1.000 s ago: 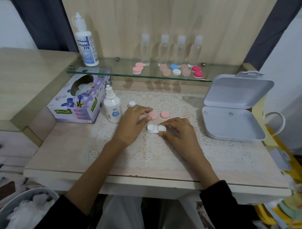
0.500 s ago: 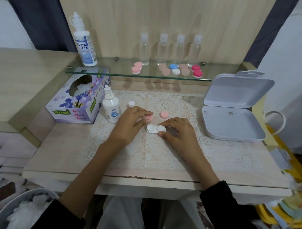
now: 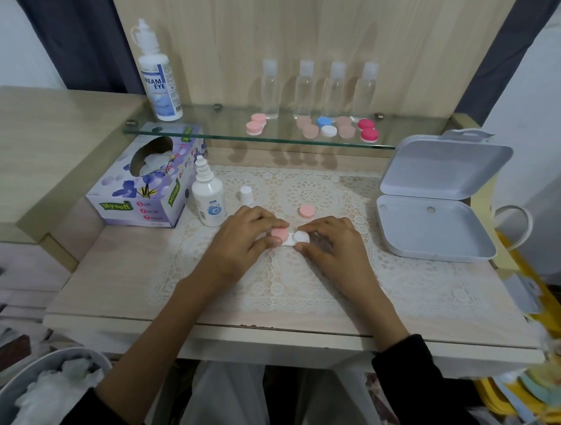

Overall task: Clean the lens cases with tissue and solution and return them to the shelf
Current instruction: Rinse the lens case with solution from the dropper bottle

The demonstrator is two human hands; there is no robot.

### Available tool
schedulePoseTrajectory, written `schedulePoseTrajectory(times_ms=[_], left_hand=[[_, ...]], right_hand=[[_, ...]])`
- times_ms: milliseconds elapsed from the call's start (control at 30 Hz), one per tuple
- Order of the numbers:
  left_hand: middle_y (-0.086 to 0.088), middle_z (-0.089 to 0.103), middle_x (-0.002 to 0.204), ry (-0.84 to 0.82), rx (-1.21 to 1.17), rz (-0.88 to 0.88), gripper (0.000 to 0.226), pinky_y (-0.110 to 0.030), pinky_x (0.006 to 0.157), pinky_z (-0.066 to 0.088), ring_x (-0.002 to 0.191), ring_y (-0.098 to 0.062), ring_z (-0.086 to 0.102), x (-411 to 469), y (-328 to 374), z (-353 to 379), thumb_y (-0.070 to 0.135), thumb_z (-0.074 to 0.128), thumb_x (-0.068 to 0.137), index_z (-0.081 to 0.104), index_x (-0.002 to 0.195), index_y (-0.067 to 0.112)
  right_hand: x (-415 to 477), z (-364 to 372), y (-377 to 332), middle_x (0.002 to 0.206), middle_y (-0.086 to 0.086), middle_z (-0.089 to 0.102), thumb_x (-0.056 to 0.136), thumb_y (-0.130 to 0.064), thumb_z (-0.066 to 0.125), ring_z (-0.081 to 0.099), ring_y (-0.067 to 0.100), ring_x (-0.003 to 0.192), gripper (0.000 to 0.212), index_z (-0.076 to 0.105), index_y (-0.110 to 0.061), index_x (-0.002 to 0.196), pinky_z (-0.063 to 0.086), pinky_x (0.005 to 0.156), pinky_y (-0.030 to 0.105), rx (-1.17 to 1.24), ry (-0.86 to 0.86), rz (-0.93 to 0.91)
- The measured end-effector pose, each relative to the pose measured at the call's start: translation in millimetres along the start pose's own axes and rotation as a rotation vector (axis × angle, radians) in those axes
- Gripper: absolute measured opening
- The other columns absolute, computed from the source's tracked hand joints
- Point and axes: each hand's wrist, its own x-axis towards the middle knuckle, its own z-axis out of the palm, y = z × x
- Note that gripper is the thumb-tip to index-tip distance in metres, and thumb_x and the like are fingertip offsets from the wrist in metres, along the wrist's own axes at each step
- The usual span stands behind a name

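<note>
A white lens case [image 3: 295, 239] lies on the lace mat [image 3: 307, 275] in the middle of the table. My left hand [image 3: 242, 242] pinches a pink cap [image 3: 280, 233] and holds it over the case's left well. My right hand [image 3: 329, 245] pinches the case's right end, steadying it. A second pink cap [image 3: 306, 210] lies on the mat just behind. A small solution bottle [image 3: 208, 195] stands uncapped to the left, its white cap [image 3: 246, 194] beside it. The tissue box [image 3: 144, 185] sits further left. Several more lens cases [image 3: 328, 128] rest on the glass shelf [image 3: 206, 135].
A large solution bottle [image 3: 158, 73] and several clear travel bottles [image 3: 319, 87] stand on the shelf. An open white hinged box [image 3: 432, 219] sits at the right of the table. A bin with used tissues [image 3: 41, 398] is at lower left.
My left hand picked up one pink cap from behind the case and brought it onto the case's left well. My right hand stayed on the case.
</note>
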Motion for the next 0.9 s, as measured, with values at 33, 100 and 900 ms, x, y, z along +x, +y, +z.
schedulePoseTrajectory(times_ms=[33,100,900], left_hand=[[0.013,0.056,0.104,0.0,0.009,-0.003,0.046,-0.033,0.088,0.041,0.1,-0.006,0.047,0.5,0.3,0.0,0.047,0.045,0.085,0.066,0.117,0.022],[0.013,0.056,0.104,-0.001,0.026,-0.007,0.046,-0.037,0.088,0.042,0.1,-0.006,0.046,1.0,0.2,0.0,0.047,0.044,0.085,0.066,0.117,0.022],[0.006,0.063,0.112,-0.062,0.003,0.055,0.036,-0.037,0.087,0.044,0.1,-0.017,0.053,2.2,-6.8,7.5,0.013,0.053,0.086,0.065,0.119,0.021]], right_hand=[[0.0,0.1,0.1,0.097,-0.017,0.06,0.079,-0.027,0.077,0.047,0.012,0.096,0.026,0.073,-0.022,0.105,0.032,0.078,0.014,-0.001,0.0,-0.001],[-0.2,0.2,0.0,0.096,-0.017,0.06,0.08,-0.027,0.077,0.047,0.011,0.095,0.026,0.073,-0.022,0.105,0.032,0.077,0.014,0.002,0.0,-0.003],[-1.1,-1.1,-2.9,0.101,-0.007,0.067,0.082,-0.028,0.075,0.049,0.014,0.097,0.023,0.074,-0.022,0.103,0.037,0.079,0.024,0.012,-0.014,0.005]])
